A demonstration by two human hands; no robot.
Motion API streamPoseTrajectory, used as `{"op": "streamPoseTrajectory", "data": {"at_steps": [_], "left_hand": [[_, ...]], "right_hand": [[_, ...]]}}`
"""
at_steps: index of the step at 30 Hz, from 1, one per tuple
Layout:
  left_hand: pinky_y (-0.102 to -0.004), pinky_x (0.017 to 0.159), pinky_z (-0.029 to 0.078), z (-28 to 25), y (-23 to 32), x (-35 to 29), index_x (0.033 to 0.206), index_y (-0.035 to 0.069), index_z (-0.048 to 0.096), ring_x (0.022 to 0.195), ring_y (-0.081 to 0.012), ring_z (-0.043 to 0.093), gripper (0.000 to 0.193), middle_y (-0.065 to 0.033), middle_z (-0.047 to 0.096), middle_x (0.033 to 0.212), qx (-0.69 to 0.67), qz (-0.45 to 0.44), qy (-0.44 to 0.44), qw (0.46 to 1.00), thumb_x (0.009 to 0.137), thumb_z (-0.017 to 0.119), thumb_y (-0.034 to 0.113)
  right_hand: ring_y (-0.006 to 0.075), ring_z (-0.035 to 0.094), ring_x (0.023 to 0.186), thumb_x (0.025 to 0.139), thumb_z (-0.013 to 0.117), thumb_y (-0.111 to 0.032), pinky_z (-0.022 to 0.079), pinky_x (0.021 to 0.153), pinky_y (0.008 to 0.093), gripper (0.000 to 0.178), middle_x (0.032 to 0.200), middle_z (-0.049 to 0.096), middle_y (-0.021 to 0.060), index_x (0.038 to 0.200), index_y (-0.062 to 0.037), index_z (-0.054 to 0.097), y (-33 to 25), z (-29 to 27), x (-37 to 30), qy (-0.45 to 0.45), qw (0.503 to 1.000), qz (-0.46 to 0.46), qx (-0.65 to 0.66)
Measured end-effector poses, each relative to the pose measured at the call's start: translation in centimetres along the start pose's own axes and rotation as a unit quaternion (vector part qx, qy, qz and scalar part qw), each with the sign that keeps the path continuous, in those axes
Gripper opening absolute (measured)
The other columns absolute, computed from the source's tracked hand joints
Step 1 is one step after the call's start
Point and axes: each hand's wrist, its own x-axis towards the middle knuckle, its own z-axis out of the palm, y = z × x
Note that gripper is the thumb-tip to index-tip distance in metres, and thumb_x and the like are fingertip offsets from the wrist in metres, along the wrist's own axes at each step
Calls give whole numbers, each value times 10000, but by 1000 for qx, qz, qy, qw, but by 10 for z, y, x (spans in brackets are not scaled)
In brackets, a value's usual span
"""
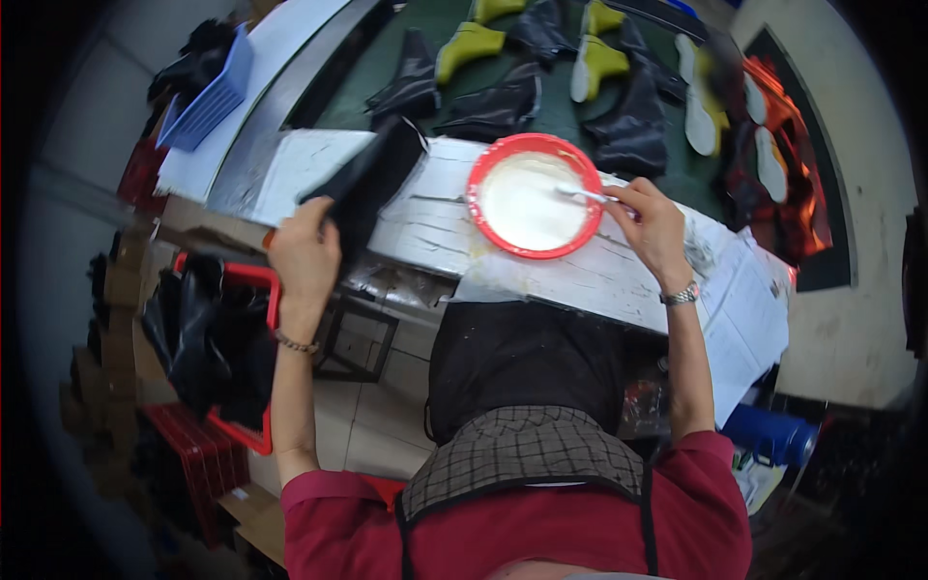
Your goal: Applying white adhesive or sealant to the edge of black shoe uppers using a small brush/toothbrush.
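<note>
My left hand (307, 249) is closed around one end of a black boot (372, 184), which slants up to the right over the white board; motion blurs it a little. A red bowl (479, 217) of creamy white paste (527, 208) stands on the board in front of me. My right hand (648, 224), at the bowl's right rim, pinches the thin white handle of a brush (580, 194). The brush's tip points left over the paste, and its bristles are hard to make out.
Black boot uppers (493, 101) and yellow-green forms with pale soles (599, 66) lie on a green belt (387, 34) beyond the board. A red crate (275, 290) of black boots is at lower left. Paper sheets (744, 309) hang at right, near a blue bottle (768, 433).
</note>
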Motion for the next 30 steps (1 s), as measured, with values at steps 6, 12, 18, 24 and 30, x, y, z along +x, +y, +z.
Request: {"op": "streamPoseTrajectory", "data": {"at_steps": [6, 12, 18, 24, 30], "left_hand": [[-543, 1144, 368, 86, 3, 28, 1533, 33, 395, 1295, -465, 533, 994, -330, 565, 1384, 6, 102, -138, 985, 739, 875, 390], [-456, 990, 511, 116, -8, 82, 1529, 8, 436, 1046, -424, 694, 1032, -293, 704, 1157, -170, 0, -284, 944, 663, 841, 397], [-339, 840, 575, 54, 13, 77, 1153, -48, 724, 895, -238, 742, 455, -161, 774, 977, -283, -30, -216, 934, 739, 780, 135], [-265, 730, 529, 10, 88, 56, 1053, -61, 713, 761, -99, 653, 316, -48, 741, 870, -369, -26, -345, 862, 767, 773, 58], [-264, 741, 533, -9, 111, 56, 1067, -51, 714, 769, -96, 648, 307, -53, 740, 887, -354, 20, -304, 884, 781, 770, 45]], "right_hand": [[273, 685, 815, 860, 759, -196, 534, 701, 403, 157, 892, 682, 46, 996, -129, 798, -36, -5, 15, -58, 984, -41, -161], [273, 677, 796, 859, 741, -174, 532, 707, 417, 148, 880, 677, 57, 987, -118, 790, -40, 6, 16, -91, 987, -52, -124], [242, 652, 664, 913, 759, -232, 492, 603, 374, 162, 800, 657, 58, 1015, -116, 807, -30, -8, 4, -17, 997, 70, -14], [145, 615, 753, 881, 791, -159, 413, 741, 323, 145, 871, 697, -18, 1023, -131, 805, -36, -10, 37, 46, 985, -104, 133], [142, 647, 883, 822, 826, -98, 383, 852, 303, 183, 946, 732, 4, 1004, -110, 809, -47, -8, 52, 39, 986, -105, 126]]}}
